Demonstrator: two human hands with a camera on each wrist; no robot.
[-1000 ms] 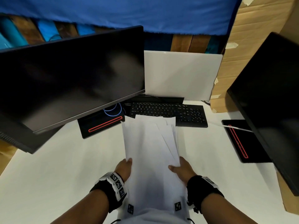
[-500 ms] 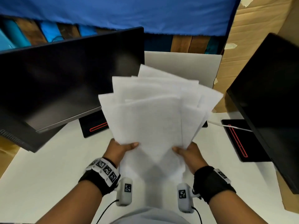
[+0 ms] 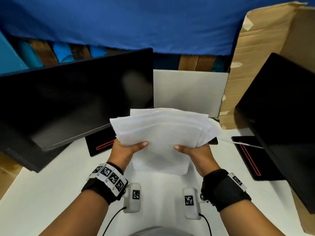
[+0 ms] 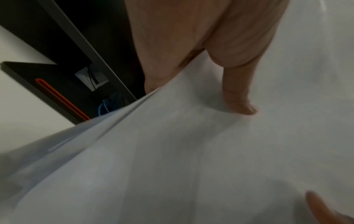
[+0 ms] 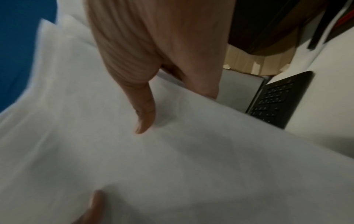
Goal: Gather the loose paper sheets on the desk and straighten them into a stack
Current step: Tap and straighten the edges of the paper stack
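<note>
A bundle of white paper sheets [image 3: 162, 132] is held up over the white desk [image 3: 51, 184], its top edges fanned and uneven. My left hand [image 3: 127, 148] grips the bundle's left side, thumb on the front face and fingers hidden behind. My right hand [image 3: 190, 149] grips the right side the same way. In the left wrist view my left hand [image 4: 220, 72] pinches the sheets [image 4: 191, 159] with the thumb on the near face. In the right wrist view my right hand [image 5: 153, 91] pinches the sheets [image 5: 172, 166] in the same manner.
A black monitor [image 3: 71, 103] stands at the left and another monitor [image 3: 281, 120] at the right. Black stand bases [image 3: 100, 142] [image 3: 250, 157] lie on the desk. A white board [image 3: 189, 92] leans at the back, beside cardboard [image 3: 259, 53]. A black keyboard [image 5: 275, 101] lies behind the sheets.
The sheets lay flat on the desk a second ago. Both hands lifted them upright, and the bundle has since dropped lower with its fanned top edges drawn closer together.
</note>
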